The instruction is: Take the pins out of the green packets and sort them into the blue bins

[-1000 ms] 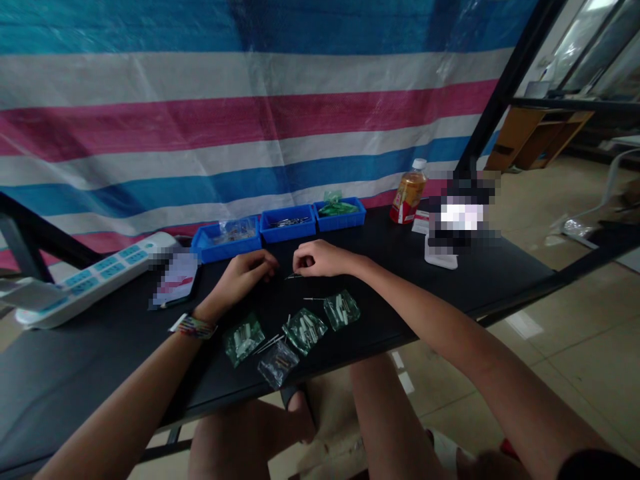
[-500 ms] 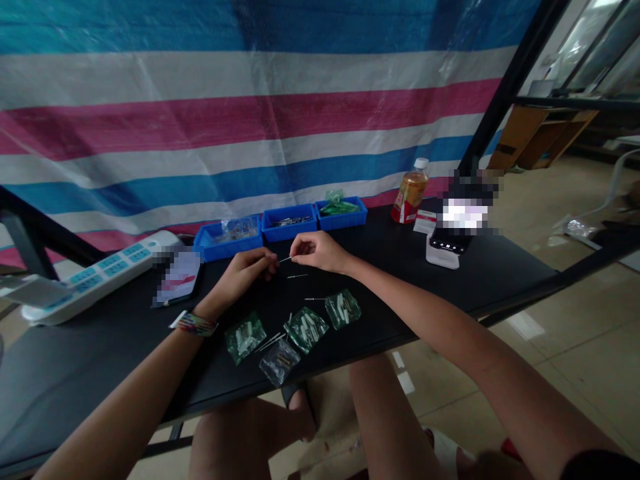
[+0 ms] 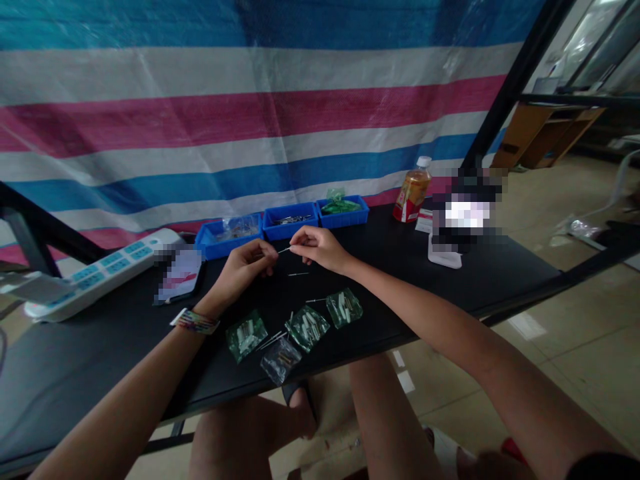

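A thin metal rod [image 3: 284, 250] spans the gap between my two hands, above the black tabletop. My left hand [image 3: 250, 261] pinches its left end, and my right hand [image 3: 317, 248] pinches the other end with thumb and forefinger. Another thin rod [image 3: 299, 274] lies on the table just below them. Nearer to me are three green plastic bags [image 3: 307, 328] holding white and metal pieces, plus a clear bag [image 3: 281, 360] with brass-coloured pieces. A few loose rods [image 3: 271, 341] lie between the bags, and one [image 3: 315, 301] sits beside the right bag.
Behind my hands stand three blue trays: one with clear plastic [image 3: 205, 250], one with metal rods [image 3: 290, 231], one with green bags [image 3: 345, 220]. A power strip [image 3: 105, 273] and a phone [image 3: 180, 277] lie left. A drink bottle [image 3: 413, 190] stands at the back right.
The rod between my hands has shifted slightly upward in view and lies a little flatter. My right hand is slightly higher and its fingers have changed position. The bags and trays stay put.
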`<state>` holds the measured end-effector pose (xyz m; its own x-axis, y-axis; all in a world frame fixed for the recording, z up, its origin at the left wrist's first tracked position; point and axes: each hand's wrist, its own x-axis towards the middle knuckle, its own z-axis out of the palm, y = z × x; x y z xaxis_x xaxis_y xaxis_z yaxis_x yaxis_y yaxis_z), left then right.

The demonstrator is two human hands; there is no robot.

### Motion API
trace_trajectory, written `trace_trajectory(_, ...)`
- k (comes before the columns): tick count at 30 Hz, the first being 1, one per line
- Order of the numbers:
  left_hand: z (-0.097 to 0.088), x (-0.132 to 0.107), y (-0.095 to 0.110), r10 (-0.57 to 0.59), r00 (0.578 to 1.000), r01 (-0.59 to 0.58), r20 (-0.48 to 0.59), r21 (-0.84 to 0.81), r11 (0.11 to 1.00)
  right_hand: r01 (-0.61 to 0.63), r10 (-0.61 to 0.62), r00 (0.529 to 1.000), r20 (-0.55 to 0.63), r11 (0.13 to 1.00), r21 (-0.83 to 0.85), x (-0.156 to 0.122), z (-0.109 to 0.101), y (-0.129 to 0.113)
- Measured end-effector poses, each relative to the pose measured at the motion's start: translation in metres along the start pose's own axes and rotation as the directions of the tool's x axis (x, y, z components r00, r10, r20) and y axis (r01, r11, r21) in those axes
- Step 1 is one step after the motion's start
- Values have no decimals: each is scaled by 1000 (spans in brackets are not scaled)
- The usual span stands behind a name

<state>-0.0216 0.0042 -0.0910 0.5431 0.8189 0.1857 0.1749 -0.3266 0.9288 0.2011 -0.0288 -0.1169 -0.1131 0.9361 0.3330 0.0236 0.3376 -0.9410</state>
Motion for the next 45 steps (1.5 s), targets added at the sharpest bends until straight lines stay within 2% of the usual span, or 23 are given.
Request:
trace_trajectory(5, 1, 0, 3, 5, 999, -5, -47, 3, 1000, -69, 69, 998, 6, 991, 117, 0, 1, -3)
trace_trajectory(10, 2, -1, 3, 9, 999, -9, -49, 6, 1000, -47, 44, 999, 25, 987, 155, 0, 2, 0)
trace_trajectory(15, 1, -2, 4, -37, 999, 37, 7, 0, 999, 40, -41, 999, 1, 993, 112, -3, 6, 1)
trace_trajectory(22, 0, 0, 0, -74, 997, 73, 24, 55, 996, 135, -135, 991, -6, 990, -45, -8, 8, 0)
trace_trajectory(25, -1, 1, -3, -67, 998, 67, 12, 47, 997, 101, -103, 994, -23, 993, -67, -7, 9, 2)
trace_trajectory(28, -2, 0, -5, -35, 999, 35, -19, 25, 999, 47, -46, 998, -52, 999, 17, -5, 10, 4)
trace_trajectory(33, 0, -2, -3, -11, 1000, 12, -12, 39, 999, -20, 28, 998, -58, 991, 132, -5, 14, 7)
trace_trajectory(37, 2, -1, -1, -31, 999, 31, -11, 29, 999, 1, 14, 995, -97, 988, 155, 3, 11, 8)
trace_trajectory(40, 2, 2, -3, -41, 999, 41, -14, 2, 999, 28, 10, 980, -199, 982, 186, 15, 0, 5)
trace_trajectory(42, 1, 3, -5, -47, 999, 47, -6, 4, 999, 28, 7, 964, -264, 991, 129, 21, -10, 1)
trace_trajectory(45, 3, 3, -7, -12, 1000, 11, 14, 91, 996, 32, -81, 949, -305, 986, -162, 19, -25, -4)
